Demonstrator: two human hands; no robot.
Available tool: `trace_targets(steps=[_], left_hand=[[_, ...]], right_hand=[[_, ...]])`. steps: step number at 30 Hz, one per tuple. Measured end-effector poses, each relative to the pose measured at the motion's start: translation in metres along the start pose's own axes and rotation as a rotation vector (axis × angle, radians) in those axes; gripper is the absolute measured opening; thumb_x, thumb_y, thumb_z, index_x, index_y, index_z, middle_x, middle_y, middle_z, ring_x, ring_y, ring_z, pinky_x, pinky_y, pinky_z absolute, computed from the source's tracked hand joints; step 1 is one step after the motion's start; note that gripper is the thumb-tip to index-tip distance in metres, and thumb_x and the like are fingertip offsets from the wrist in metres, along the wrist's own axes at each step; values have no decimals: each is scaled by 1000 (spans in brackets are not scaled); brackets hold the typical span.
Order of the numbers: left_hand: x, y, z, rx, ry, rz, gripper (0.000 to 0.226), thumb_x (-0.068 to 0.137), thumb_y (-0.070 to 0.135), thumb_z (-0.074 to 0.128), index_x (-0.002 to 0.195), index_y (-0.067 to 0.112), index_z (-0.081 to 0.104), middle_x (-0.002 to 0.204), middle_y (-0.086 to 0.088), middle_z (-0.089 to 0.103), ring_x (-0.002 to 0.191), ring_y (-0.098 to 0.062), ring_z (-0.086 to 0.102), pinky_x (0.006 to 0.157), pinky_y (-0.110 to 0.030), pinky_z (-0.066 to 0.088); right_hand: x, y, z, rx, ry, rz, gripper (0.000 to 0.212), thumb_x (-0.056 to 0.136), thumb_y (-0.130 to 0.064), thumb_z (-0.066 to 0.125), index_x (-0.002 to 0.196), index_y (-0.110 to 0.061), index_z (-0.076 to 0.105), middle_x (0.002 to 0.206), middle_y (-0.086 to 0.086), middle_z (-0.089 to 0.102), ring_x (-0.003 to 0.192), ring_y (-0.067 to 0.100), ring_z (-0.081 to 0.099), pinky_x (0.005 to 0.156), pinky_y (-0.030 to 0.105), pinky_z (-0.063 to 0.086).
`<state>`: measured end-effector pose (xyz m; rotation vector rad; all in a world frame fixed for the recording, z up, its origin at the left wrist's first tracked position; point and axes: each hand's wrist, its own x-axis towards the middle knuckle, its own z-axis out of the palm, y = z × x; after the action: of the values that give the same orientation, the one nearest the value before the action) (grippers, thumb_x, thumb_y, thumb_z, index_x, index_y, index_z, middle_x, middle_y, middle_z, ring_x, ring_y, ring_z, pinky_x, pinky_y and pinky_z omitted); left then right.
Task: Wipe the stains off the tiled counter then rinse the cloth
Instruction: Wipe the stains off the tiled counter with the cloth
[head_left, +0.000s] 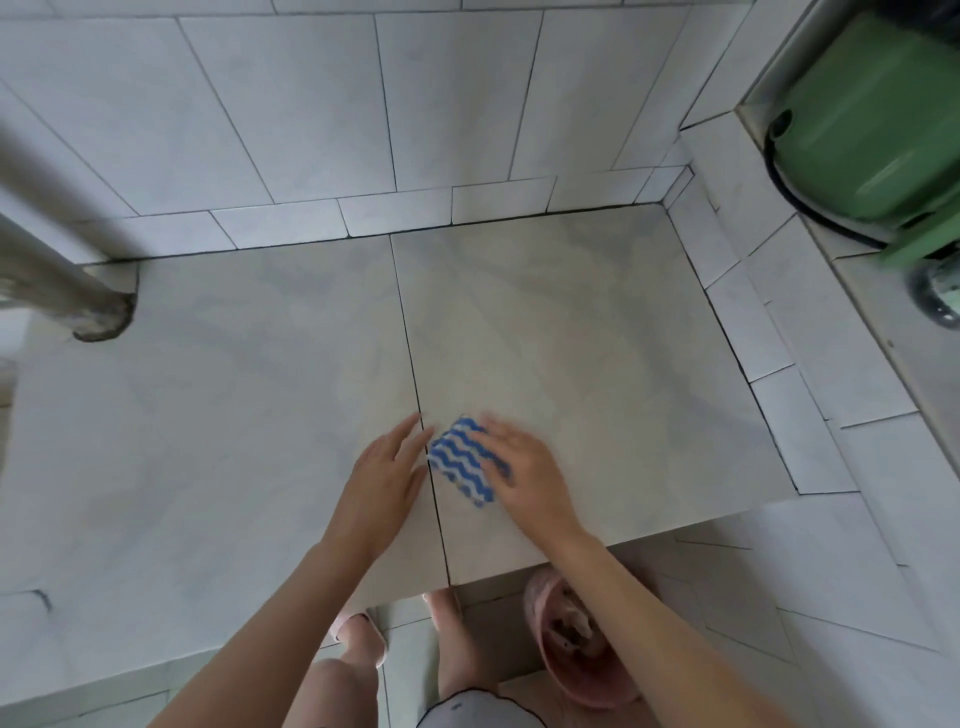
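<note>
A folded cloth (460, 460) with blue and white wavy stripes lies on the pale tiled counter (571, 338), near its front edge by the dark grout line. My right hand (524, 470) lies flat on the cloth's right side with straight fingers pressing it down. Just left of the cloth, my left hand (384, 478) rests flat on the counter, fingers straight, its fingertips close to the cloth's edge. No distinct stains show on the tiles around the cloth.
A grey pipe (62, 275) meets the counter at the far left. A green appliance (872, 124) stands on a raised ledge at the upper right. Tiled walls border the back and right. Below the front edge are my feet and a pink basin (576, 644).
</note>
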<state>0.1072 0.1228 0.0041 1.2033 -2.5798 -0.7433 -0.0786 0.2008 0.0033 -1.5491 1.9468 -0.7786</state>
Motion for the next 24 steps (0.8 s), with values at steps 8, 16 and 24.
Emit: trace_targets(steps=[8, 16, 24], left_hand=[[47, 22, 0, -132, -94, -86, 33, 91, 15, 53, 123, 19, 59, 120, 3, 57, 104, -17, 58, 84, -27, 45], [71, 34, 7, -28, -164, -130, 26, 90, 16, 52, 114, 19, 62, 110, 0, 56, 101, -16, 55, 76, -27, 42], [83, 40, -13, -309, 72, -137, 11, 79, 6, 65, 85, 15, 64, 89, 8, 54, 76, -14, 62, 70, -23, 47]], right_hand=[[15, 4, -11, -104, 94, 360, 25, 75, -34, 74, 94, -20, 67, 99, -1, 59, 96, 15, 48, 85, 29, 41], [14, 3, -7, -72, 99, 347, 15, 74, -26, 75, 82, -20, 64, 87, -8, 62, 86, 11, 43, 78, 27, 40], [40, -4, -30, 87, 270, 253, 23, 72, -4, 73, 91, -14, 64, 78, -11, 53, 85, 10, 45, 76, 22, 40]])
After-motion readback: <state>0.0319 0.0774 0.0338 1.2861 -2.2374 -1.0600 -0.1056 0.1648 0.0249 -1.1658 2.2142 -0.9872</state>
